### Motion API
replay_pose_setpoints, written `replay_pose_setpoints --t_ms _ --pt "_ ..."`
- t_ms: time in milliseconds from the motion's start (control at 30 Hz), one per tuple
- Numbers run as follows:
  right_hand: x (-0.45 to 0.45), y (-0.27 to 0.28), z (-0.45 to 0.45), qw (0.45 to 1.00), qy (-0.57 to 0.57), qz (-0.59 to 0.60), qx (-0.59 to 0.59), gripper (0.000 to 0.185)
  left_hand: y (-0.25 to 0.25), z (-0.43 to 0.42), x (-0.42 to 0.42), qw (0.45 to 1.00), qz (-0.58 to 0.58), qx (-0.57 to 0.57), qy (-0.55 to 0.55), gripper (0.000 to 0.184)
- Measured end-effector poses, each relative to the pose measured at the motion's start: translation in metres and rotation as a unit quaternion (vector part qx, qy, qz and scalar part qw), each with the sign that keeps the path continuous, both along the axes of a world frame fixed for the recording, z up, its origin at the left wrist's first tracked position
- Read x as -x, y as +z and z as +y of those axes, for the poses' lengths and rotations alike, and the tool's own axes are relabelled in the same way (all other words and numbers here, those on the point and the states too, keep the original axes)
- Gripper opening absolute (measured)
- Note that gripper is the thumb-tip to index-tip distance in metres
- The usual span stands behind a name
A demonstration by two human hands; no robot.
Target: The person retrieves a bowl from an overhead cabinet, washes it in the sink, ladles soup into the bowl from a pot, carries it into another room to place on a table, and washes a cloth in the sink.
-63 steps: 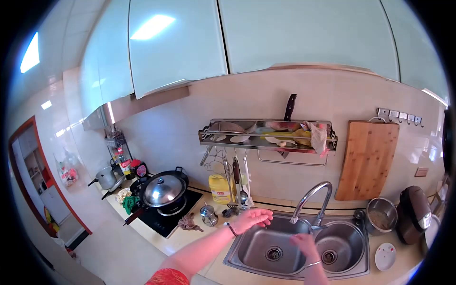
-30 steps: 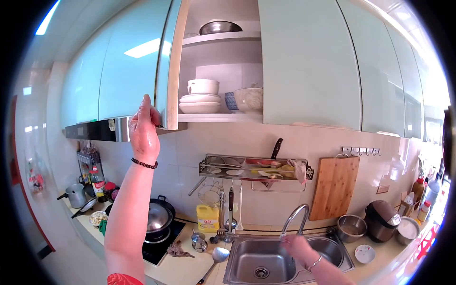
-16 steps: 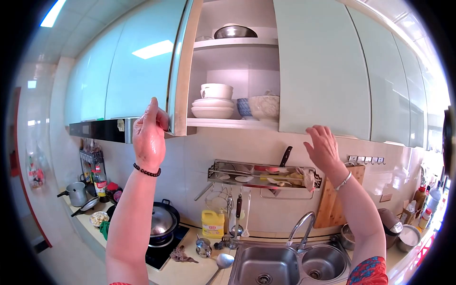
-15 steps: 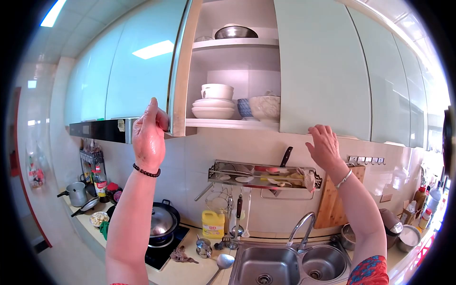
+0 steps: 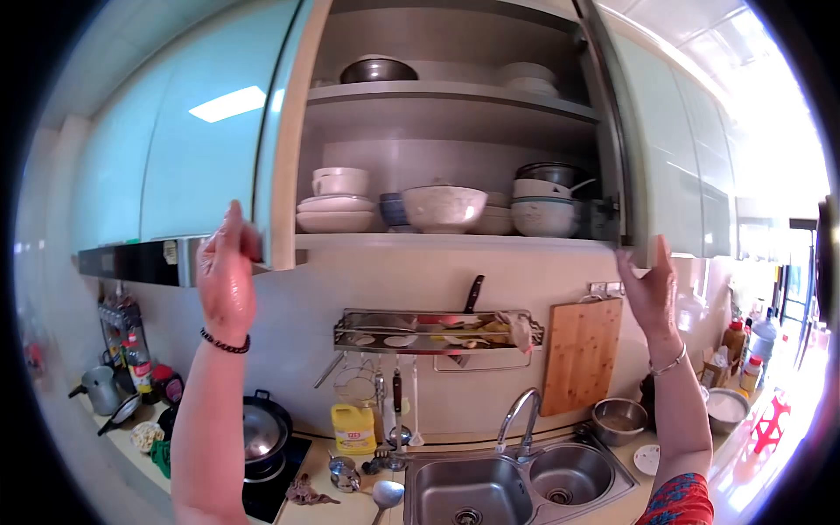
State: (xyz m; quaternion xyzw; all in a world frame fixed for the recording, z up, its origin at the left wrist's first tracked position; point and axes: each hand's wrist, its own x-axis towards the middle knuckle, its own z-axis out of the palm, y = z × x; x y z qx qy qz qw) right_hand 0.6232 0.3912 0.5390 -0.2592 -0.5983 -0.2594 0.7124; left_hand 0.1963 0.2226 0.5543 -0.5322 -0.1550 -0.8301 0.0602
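Observation:
My left hand [image 5: 229, 276] is at the lower edge of the left cabinet door [image 5: 278, 157], thumb up and fingers curled round the edge. That door stands swung out. On the other side, my right hand [image 5: 652, 293] holds the bottom edge of the right cabinet door [image 5: 656, 149], thumb and fingers on either side of it. Between the doors, the lower shelf [image 5: 455, 242] carries stacked white plates [image 5: 334, 219] with a white cup [image 5: 340, 181] on top, a large patterned bowl [image 5: 444, 210], a blue bowl [image 5: 393, 210] and stacked bowls [image 5: 542, 216]. A dark metal bowl [image 5: 378, 70] sits on the upper shelf.
Below are a double sink [image 5: 472, 490] with a curved faucet [image 5: 523, 411], a wall rack [image 5: 437, 337] with a knife [image 5: 474, 293], and a wooden cutting board [image 5: 582, 354]. A lidded wok [image 5: 262, 433], yellow jug [image 5: 353, 429] and metal bowl [image 5: 619, 420] stand on the counter.
My right hand has swung the right cabinet door open, uncovering more bowls on the shelves. The view has shifted to the right. My left hand stays at the left door's edge.

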Motion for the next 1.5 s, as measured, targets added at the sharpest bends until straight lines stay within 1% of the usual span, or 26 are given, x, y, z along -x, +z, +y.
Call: replay_pose_setpoints --t_ms 67,100,133,200,267,333,400,467,533,667,767,833,867,933,1000,1033,1067,1100,1133,1200,1233,1300,1367,1400,1467,1500 --pt "-0.030 -0.004 0.015 0.990 0.106 0.065 -0.071 0.015 0.004 0.002 -0.014 0.998 -0.021 -0.008 0.056 0.042" --pt "-0.045 -0.005 0.019 0.987 0.112 0.090 -0.078 0.013 0.004 0.002 -0.016 0.999 -0.018 -0.006 0.049 0.043" --pt "-0.060 -0.005 0.022 0.983 0.119 0.114 -0.085 0.013 0.003 0.001 -0.017 0.997 -0.028 0.010 0.077 0.042" --pt "-0.090 -0.007 0.026 0.980 0.123 0.142 -0.064 0.012 0.003 0.007 -0.013 0.997 -0.028 0.000 0.077 0.042" --pt "-0.117 -0.007 0.034 0.968 0.164 0.185 -0.042 0.014 0.003 0.010 -0.010 0.997 -0.019 -0.004 0.078 0.042" --pt "-0.127 -0.005 0.032 0.964 0.171 0.197 -0.044 0.014 0.004 0.013 -0.011 0.996 -0.023 -0.019 0.085 0.043" --pt "-0.139 -0.002 0.039 0.947 0.200 0.231 -0.094 0.015 0.004 0.014 -0.013 0.996 -0.024 -0.012 0.087 0.043" --pt "-0.156 -0.002 0.047 0.947 0.207 0.233 -0.081 0.016 0.004 0.014 -0.015 0.996 -0.024 -0.005 0.089 0.043" --pt "-0.166 -0.003 0.050 0.939 0.219 0.261 -0.041 0.019 0.004 0.014 -0.017 0.996 -0.008 0.009 0.090 0.043" --pt "-0.175 -0.001 0.057 0.923 0.241 0.292 -0.068 0.022 0.002 0.016 -0.027 0.995 -0.012 0.027 0.099 0.043" --pt "-0.181 0.000 0.061 0.917 0.231 0.321 -0.055 0.024 0.001 0.020 -0.033 0.990 0.023 0.044 0.133 0.043" --pt "-0.185 -0.001 0.066 0.913 0.236 0.327 -0.059 0.026 0.001 0.028 -0.032 0.979 0.065 0.062 0.183 0.043" --pt "-0.186 -0.003 0.066 0.913 0.235 0.328 -0.059 0.026 0.001 0.031 -0.037 0.979 0.066 0.063 0.182 0.043" --pt "-0.178 -0.007 0.062 0.918 0.230 0.320 -0.047 0.030 0.002 0.038 -0.048 0.968 0.087 0.105 0.211 0.043" --pt "-0.174 -0.020 0.069 0.918 0.207 0.321 0.106 0.036 0.002 0.057 -0.045 0.966 0.118 0.087 0.211 0.042" --pt "-0.156 -0.026 0.068 0.905 0.245 0.317 0.141 0.033 0.002 0.064 -0.052 0.954 0.143 0.092 0.245 0.041" --pt "-0.146 -0.030 0.070 0.914 0.219 0.254 0.228 0.033 0.003 0.072 -0.056 0.941 0.169 0.097 0.278 0.040" --pt "-0.124 -0.032 0.065 0.918 0.206 0.219 0.259 0.033 0.003 0.087 -0.055 0.938 0.187 0.077 0.281 0.034" --pt "-0.109 -0.032 0.071 0.922 0.206 0.171 0.279 0.033 0.004 0.099 -0.057 0.938 0.188 0.078 0.280 0.034" --pt "-0.083 -0.019 0.085 0.929 0.231 0.055 0.283 0.032 0.005 0.122 -0.063 0.921 0.214 0.108 0.308 0.028" --pt "-0.067 -0.006 0.087 0.935 0.220 0.035 0.278 0.030 0.005 0.133 -0.064 0.920 0.214 0.108 0.309 0.028" --pt "-0.051 0.028 0.111 0.972 0.096 -0.069 0.203 0.028 0.005 0.157 -0.064 0.875 0.257 0.101 0.397 0.020" --pt "-0.039 0.065 0.148 0.982 0.053 -0.076 0.166 0.026 0.003 0.179 -0.060 0.862 0.272 0.074 0.421 0.017" --pt "-0.034 0.080 0.162 0.979 0.059 -0.055 0.185 0.029 0.003 0.187 -0.059 0.848 0.287 0.047 0.443 0.015" --pt "-0.023 0.106 0.178 0.976 0.066 -0.037 0.203 0.033 0.001 0.195 -0.061 0.849 0.282 0.052 0.444 0.013" --pt "-0.017 0.116 0.184 0.954 0.094 -0.008 0.284 0.035 0.000 0.198 -0.061 0.849 0.279 0.058 0.446 0.011"
